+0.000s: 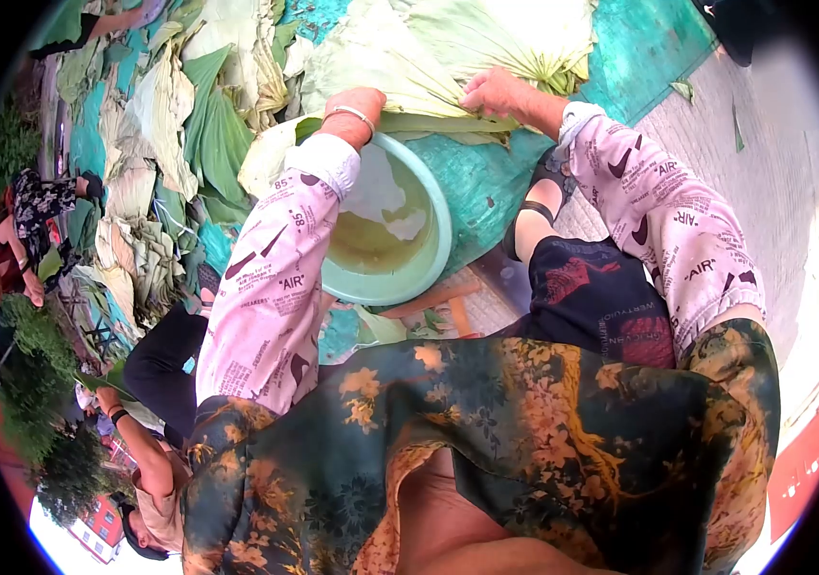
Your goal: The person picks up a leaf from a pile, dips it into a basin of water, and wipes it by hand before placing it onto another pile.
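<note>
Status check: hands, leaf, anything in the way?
Left hand and right hand both on folded leaf, grip unclear. Green basin under left forearm.

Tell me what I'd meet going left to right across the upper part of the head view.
Crouching person in dark floral clothes → piled green leaves → left hand → right hand → paved ground.

Green basin [445, 228] sits on teal tarp [641, 50].

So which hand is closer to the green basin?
Left. The left hand is at the basin rim; the right hand is farther off, on the leaves.
</note>
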Demonstrator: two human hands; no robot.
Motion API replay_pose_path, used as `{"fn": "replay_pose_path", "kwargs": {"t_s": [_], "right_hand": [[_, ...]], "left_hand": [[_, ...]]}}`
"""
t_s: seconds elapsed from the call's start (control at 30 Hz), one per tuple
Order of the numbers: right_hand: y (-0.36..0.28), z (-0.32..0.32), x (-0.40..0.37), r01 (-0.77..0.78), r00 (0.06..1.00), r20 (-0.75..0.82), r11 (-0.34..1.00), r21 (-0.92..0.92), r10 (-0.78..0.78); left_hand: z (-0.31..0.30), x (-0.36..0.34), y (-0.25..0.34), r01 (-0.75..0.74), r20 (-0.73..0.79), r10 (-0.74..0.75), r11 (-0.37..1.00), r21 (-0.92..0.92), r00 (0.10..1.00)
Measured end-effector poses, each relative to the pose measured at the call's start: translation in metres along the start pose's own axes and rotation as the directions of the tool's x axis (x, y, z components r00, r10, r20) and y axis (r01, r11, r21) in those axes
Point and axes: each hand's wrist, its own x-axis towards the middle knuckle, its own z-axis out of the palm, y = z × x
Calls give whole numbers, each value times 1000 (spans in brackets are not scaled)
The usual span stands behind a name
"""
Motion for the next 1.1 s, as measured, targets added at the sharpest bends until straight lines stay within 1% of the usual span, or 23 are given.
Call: {"fn": "replay_pose_path", "kwargs": {"t_s": [0.1,0.2,0.3,0.4,0.43,0.47,0.53,0.63,0.73,0.77,0.8,0.87,0.9,0.93,0.97,1.0,1.03,1.07,1.1], "right_hand": [[1,-1,-8,172,982,-57,979,-109,-179],[5,-10,-8,121,987,-77,967,-223,-141],[15,-10,-12,196,961,-99,890,-411,-258],[22,-8,-16,122,959,-168,869,-480,-227],[21,-8,-20,109,963,-168,878,-467,-209],[19,-7,-23,104,958,-183,864,-493,-220],[11,-1,-29,95,946,-211,832,-547,-247],[-1,-2,-41,115,917,-217,741,-662,-336],[-10,-1,-49,119,883,-219,650,-750,-414],[-9,3,-49,127,845,-222,586,-801,-486],[-9,4,-49,153,820,-208,554,-818,-534],[-13,1,-51,204,751,-173,474,-857,-637],[-14,-1,-51,287,726,-51,370,-884,-686],[-17,-3,-53,362,680,73,248,-899,-730],[-20,0,-57,363,632,122,153,-919,-765],[-5,11,-56,354,706,134,182,-917,-695],[-1,9,-56,339,746,134,200,-919,-652],[-1,4,-56,353,733,132,207,-913,-667],[0,-1,-51,372,757,134,254,-893,-639]], "left_hand": [[2,-3,3,-38,9,38,999,29,999],[0,1,19,-53,29,52,998,40,998],[-5,3,34,-131,154,116,987,92,981],[7,14,43,-124,151,105,984,127,983],[11,16,43,-145,168,121,979,143,978],[13,18,43,-157,181,132,979,132,975],[16,17,38,-178,204,153,978,111,967],[8,16,36,-156,231,146,987,25,962],[9,17,34,-155,198,143,987,43,970],[1,9,32,-157,164,150,987,28,975],[-3,3,29,-162,115,159,987,9,980],[-13,-6,21,-105,30,108,989,-107,994],[-16,-15,14,-133,-89,123,984,-116,988],[-21,-28,4,-156,-219,129,982,-109,967],[-22,-37,-7,-141,-303,90,979,-149,949],[-18,-55,-16,-121,-385,49,979,-165,922],[-28,-72,-22,-97,-456,-13,971,-217,890],[-36,-88,-26,-94,-522,-66,957,-273,850],[-36,-97,-33,-105,-571,-124,930,-352,812]]}}
